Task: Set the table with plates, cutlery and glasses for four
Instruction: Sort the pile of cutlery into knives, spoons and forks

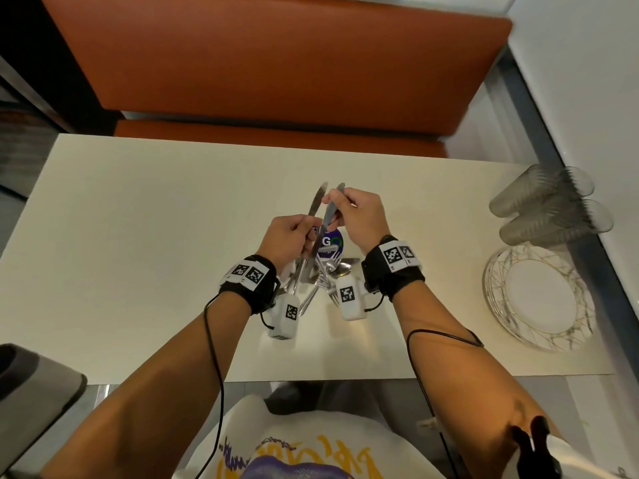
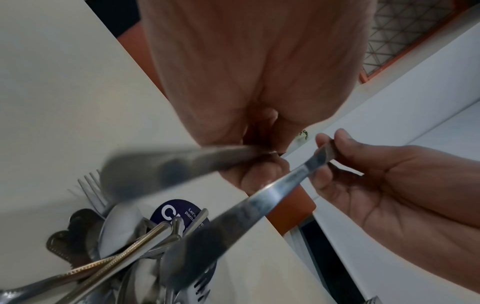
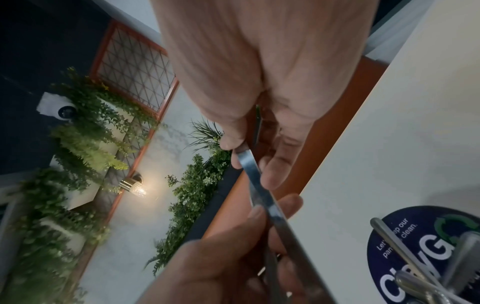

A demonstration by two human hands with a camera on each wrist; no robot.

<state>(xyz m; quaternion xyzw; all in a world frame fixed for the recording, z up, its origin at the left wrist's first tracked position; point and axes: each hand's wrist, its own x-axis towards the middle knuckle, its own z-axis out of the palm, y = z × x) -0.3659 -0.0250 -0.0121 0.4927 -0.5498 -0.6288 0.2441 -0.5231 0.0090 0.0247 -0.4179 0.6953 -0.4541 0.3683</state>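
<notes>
Above the half-hidden cutlery pile (image 1: 321, 274), each hand (image 1: 288, 238) (image 1: 359, 216) grips a knife (image 1: 316, 203) (image 1: 328, 216).

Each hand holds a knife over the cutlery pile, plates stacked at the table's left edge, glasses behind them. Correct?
One slip: the plates are stacked at the table's right edge, not the left, as the head view shows. The rest stands: left hand and right hand each hold a knife over the cutlery pile, glasses behind the plates.

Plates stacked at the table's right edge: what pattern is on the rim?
Plates: white with grey marble-like veining around the rim; head view.
</notes>
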